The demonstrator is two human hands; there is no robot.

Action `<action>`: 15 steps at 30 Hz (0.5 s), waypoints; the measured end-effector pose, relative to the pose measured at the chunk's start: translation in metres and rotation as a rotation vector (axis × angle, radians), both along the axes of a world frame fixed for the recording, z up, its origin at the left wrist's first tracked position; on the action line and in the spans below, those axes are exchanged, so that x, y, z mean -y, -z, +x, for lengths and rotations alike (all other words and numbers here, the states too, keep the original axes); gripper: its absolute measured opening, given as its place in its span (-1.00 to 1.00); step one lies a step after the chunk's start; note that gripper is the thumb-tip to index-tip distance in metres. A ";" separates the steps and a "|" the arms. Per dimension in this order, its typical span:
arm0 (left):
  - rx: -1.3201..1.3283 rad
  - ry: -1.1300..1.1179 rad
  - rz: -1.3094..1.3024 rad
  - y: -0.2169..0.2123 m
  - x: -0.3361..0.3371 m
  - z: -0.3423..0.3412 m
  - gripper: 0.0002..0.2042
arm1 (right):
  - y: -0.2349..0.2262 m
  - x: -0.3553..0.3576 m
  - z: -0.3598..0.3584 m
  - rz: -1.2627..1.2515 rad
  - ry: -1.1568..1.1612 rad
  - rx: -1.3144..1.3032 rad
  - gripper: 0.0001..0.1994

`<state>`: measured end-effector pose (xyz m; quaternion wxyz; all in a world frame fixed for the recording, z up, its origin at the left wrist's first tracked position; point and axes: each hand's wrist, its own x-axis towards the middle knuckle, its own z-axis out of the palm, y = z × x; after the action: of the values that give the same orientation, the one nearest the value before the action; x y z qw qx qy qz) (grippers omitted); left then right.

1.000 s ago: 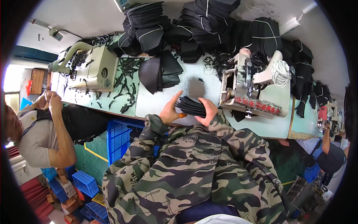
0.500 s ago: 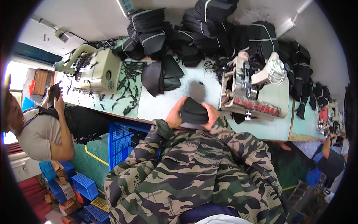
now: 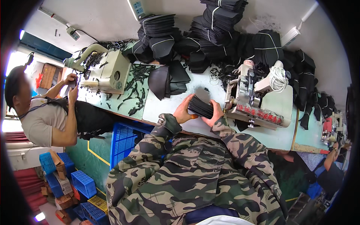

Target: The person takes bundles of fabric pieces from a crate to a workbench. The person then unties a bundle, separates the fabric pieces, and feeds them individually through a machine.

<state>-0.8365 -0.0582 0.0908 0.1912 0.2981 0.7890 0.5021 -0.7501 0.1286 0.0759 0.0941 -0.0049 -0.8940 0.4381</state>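
Observation:
Between my two hands is a stack of thin black sheet pieces (image 3: pixel 200 108), its layered edges facing me and a greyish patch at its far end. My left hand (image 3: pixel 183 111) is closed around the stack's left side. Its right side is gripped by my right hand (image 3: pixel 215 114). The stack is just above the near part of the pale worktable (image 3: pixel 150 108). Several loose black curved pieces (image 3: pixel 168 80) lie fanned out beyond my left hand. To the right of my right hand stands a sewing machine (image 3: pixel 258 101) with a cone of white thread (image 3: pixel 278 77).
Tied black bundles (image 3: pixel 215 37) pile up along the wall. Black offcuts (image 3: pixel 137 88) litter the table beside another machine (image 3: pixel 108 71) at left. A co-worker (image 3: pixel 48 116) sits there, holding a small dark piece. A blue crate (image 3: pixel 122 140) stands below the table edge.
The stack has tilted in my hands, so its layered edges now show. The co-worker at left has brought their hands closer to the machine. The whole view has shifted slightly.

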 end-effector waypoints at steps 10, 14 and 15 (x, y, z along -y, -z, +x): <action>-0.458 0.009 -0.330 -0.077 -0.010 0.008 -0.03 | 0.008 -0.003 0.000 -0.060 -0.050 0.090 -0.42; -0.861 0.141 -0.718 -0.034 -0.031 0.013 -0.38 | -0.005 0.005 -0.011 0.021 -0.238 0.054 -0.41; -0.483 0.348 -0.840 -0.055 -0.029 -0.009 -0.46 | -0.015 0.005 -0.011 0.024 -0.249 0.119 -0.40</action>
<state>-0.8451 -0.0292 0.1459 0.1876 0.4300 0.8829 0.0194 -0.7609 0.1236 0.0911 -0.0142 0.0810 -0.8968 0.4348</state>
